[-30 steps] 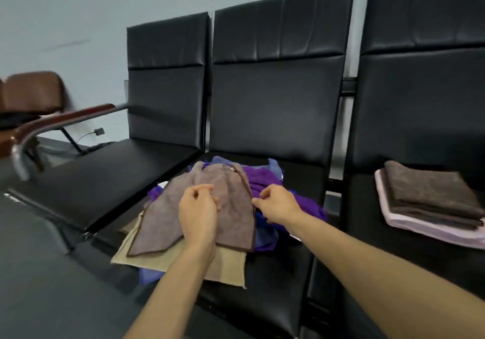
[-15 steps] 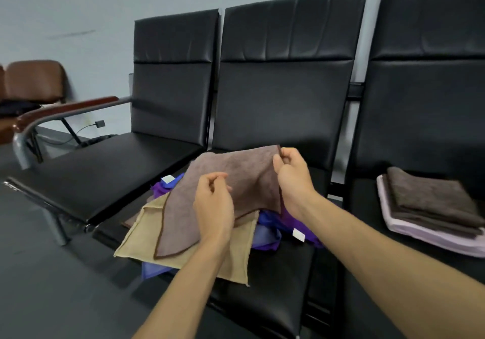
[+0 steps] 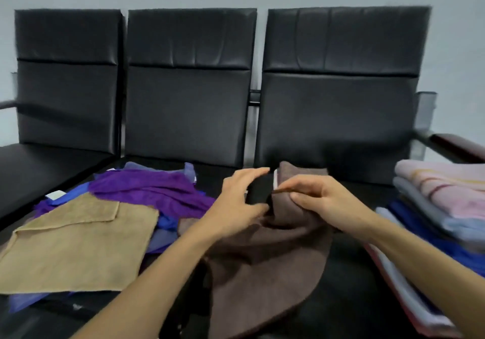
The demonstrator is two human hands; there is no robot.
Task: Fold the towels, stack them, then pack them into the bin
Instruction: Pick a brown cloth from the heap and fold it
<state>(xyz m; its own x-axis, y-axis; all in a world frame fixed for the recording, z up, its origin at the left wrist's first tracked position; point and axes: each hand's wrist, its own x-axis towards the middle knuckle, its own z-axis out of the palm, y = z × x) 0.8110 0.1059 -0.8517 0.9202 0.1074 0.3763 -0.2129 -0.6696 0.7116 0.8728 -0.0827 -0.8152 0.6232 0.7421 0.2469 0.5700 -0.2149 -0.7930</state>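
Note:
A brown towel (image 3: pixel 265 267) hangs loosely over the front edge of the black seats. My right hand (image 3: pixel 322 202) pinches its upper edge, lifting a bunched fold. Beside it, my left hand (image 3: pixel 241 199) hovers with fingers stretched out and the thumb close to the same fold, holding nothing. On the seat to the left lies an unfolded pile: a tan towel (image 3: pixel 78 244) on top in front, a purple towel (image 3: pixel 154 189) behind it, and blue ones underneath. More brown cloth (image 3: pixel 301 170) shows just behind my hands. No bin is in view.
A stack of folded towels (image 3: pixel 441 202), pink, grey and blue, sits on the right seat. Three black chair backs (image 3: pixel 189 107) stand against a grey wall. A dark armrest (image 3: pixel 456 147) juts out at far right.
The view has swung right. The brown towel came off the pile and now hangs between the middle and right seats. My left hand let go of it; my right hand still pinches it.

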